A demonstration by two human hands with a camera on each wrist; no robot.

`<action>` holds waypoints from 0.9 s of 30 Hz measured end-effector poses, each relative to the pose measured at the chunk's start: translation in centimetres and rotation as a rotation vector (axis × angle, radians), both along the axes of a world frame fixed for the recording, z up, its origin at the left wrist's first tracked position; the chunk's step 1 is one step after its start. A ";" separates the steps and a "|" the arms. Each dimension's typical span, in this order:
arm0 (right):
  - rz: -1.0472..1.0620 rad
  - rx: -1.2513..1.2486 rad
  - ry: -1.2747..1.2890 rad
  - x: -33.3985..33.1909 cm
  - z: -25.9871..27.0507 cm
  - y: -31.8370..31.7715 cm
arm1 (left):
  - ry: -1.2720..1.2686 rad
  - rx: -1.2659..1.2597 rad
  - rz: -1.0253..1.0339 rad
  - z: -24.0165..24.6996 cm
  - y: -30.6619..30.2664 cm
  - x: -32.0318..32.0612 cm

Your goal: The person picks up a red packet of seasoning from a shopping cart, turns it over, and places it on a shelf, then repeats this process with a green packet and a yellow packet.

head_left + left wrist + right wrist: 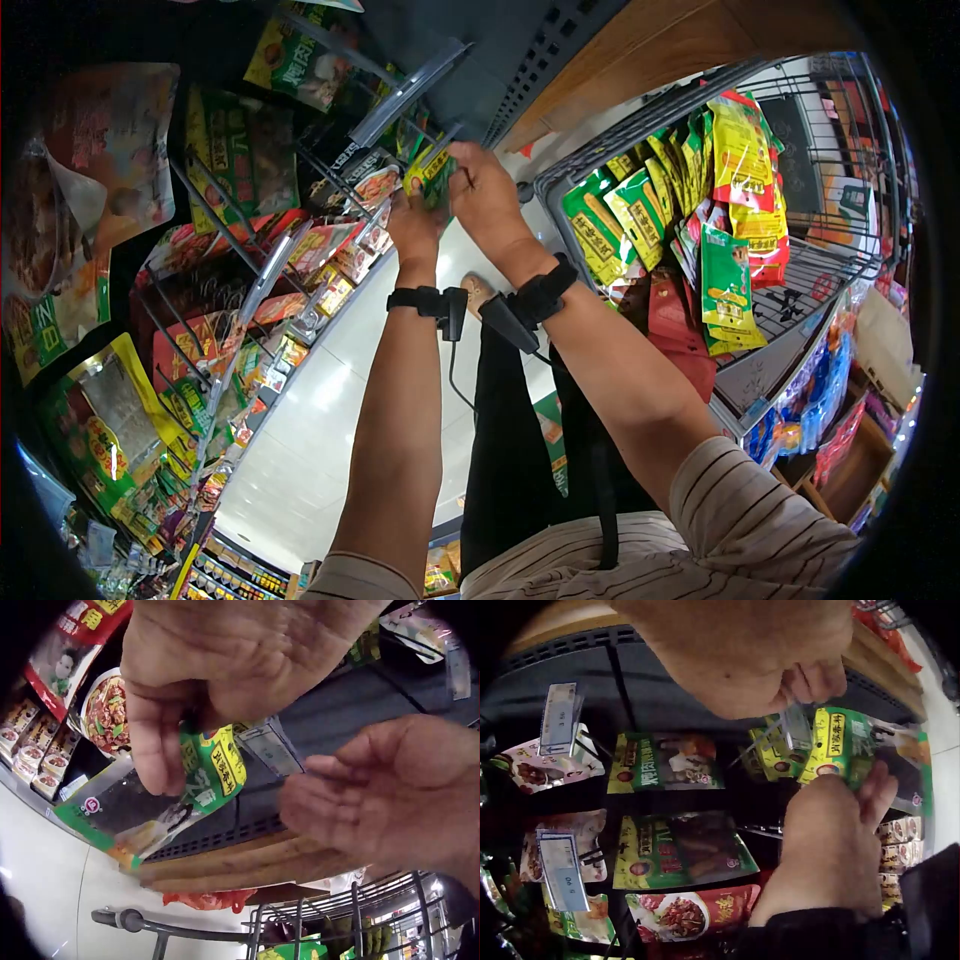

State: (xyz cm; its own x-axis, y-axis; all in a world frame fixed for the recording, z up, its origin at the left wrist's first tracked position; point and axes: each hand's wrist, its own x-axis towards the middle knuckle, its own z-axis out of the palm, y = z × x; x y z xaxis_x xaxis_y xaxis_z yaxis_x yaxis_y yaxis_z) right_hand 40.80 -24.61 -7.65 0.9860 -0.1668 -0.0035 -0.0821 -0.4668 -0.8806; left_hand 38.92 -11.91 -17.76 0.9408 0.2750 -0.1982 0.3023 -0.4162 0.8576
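My left hand (412, 225) holds a green and yellow seasoning packet (432, 170) with a dark see-through window. In the left wrist view, its fingers curl over the top of the packet (112, 802), which hangs tilted by a shelf hook. My right hand (487, 200) is beside it at the hook's end. The left wrist view shows its fingers loosely bent, fingertips right by a price tag (270, 750). In the right wrist view, more yellow-green packets (776, 754) hang behind that tag, next to the left hand (832, 832).
Other packets (667, 761) hang on hooks along the dark rack. A shopping cart (545, 190) on the right carries many yellow and green packets (640, 215). Below the hooks runs a wooden ledge (217, 862). Small boxes (34, 750) line the lower shelf.
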 end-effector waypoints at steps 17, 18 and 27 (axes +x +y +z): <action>0.267 -0.334 0.179 7.5 0.2 0.8 | 0.048 -0.753 0.366 0.5 -2.9 2.4; 0.269 -0.355 0.197 7.7 0.2 1.0 | 0.058 -0.759 0.376 0.4 -2.9 2.5; 0.155 -0.153 0.513 10.2 -0.1 0.9 | 0.172 -0.868 0.461 1.3 -3.0 3.1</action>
